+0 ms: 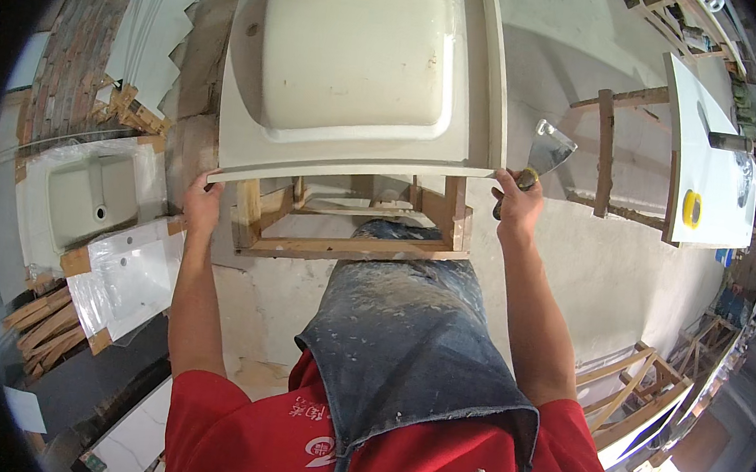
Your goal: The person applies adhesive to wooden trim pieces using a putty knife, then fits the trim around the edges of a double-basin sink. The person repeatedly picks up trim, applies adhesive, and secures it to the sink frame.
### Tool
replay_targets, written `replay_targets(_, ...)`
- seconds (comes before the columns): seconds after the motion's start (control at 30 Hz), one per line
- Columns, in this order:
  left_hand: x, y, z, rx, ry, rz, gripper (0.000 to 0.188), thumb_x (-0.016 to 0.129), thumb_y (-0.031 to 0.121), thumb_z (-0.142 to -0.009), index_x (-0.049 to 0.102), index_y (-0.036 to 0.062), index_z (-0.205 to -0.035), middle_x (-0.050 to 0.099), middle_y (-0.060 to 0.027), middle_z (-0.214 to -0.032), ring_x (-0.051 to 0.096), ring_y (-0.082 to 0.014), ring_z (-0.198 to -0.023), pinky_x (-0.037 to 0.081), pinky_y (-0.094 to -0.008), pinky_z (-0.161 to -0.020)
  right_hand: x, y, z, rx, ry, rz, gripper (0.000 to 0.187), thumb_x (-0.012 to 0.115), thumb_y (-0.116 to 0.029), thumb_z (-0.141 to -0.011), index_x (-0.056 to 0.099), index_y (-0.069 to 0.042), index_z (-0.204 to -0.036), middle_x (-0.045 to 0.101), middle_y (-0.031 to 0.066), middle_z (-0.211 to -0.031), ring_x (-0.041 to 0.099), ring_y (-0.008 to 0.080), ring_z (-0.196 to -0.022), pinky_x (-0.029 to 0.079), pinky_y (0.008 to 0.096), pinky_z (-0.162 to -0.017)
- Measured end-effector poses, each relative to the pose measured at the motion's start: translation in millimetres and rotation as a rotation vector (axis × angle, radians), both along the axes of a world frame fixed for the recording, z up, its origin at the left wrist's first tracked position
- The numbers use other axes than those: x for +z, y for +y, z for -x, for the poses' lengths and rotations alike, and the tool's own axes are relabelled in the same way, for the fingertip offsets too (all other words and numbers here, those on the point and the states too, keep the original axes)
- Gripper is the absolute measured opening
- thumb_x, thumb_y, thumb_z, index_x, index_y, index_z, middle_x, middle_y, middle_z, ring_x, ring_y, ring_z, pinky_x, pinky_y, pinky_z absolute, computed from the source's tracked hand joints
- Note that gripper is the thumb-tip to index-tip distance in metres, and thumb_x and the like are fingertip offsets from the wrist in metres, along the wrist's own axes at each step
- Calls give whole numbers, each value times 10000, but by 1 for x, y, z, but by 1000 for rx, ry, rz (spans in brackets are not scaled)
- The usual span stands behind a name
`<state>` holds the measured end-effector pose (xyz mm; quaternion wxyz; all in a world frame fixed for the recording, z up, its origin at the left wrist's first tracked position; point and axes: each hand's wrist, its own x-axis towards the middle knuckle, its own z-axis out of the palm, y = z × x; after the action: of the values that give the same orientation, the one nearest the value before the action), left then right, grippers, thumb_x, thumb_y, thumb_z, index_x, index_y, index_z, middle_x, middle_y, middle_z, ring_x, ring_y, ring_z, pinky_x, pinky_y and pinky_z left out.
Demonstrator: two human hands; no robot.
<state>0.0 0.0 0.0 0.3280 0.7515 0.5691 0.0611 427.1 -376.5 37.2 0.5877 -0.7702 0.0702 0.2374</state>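
Observation:
An off-white sink countertop [359,142] lies underside up on a wooden stand [350,250], its bowl [358,54] bulging upward. My left hand [202,204] is closed on the near left corner, thumb on the rim. At the near right corner is my right hand [519,203], its fingertips touching the rim. That hand is closed round the dark handle of a wide-bladed putty knife [551,150], the blade pointing away to the right. Parts of the fingers on both hands are hidden from view.
On the left are a plastic-wrapped sink [94,198], a white basin [128,268] and stacked wood strips [47,324]. To the right, a white panel [712,166] on a wooden frame bears a yellow tape roll [691,209]. Another wooden frame [638,394] stands lower right.

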Motion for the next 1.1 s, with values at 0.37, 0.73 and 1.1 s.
replay_targets(0.37,-15,-4,17,109,-100,-4,487,629,63,-956,513,42,-1429,656,-137,-1241,633,-225,-1103,504,-343,-932,-9,-13,-5,-139,41,-96,186,708,-51,-875,542,-36,-957,637,81,-893,702,220,-835,602,355,-684)
replay_targets(0.73,6,-176,-2,680,-59,58,634,582,286,-1013,353,3,-1531,418,-177,-1546,511,-345,-1307,424,-419,-1073,52,-122,-52,-141,146,-326,181,696,-93,-901,519,-62,-875,563,59,-751,575,161,-584,478,315,-500)
replay_targets(1.1,-5,-343,-197,1099,-363,440,660,608,367,-988,371,17,-1495,494,-175,-1403,527,-340,-1193,447,-490,-1015,86,-254,-158,319,303,-238,169,706,-151,-916,558,-70,-920,569,32,-685,546,130,-509,438,282,-461)
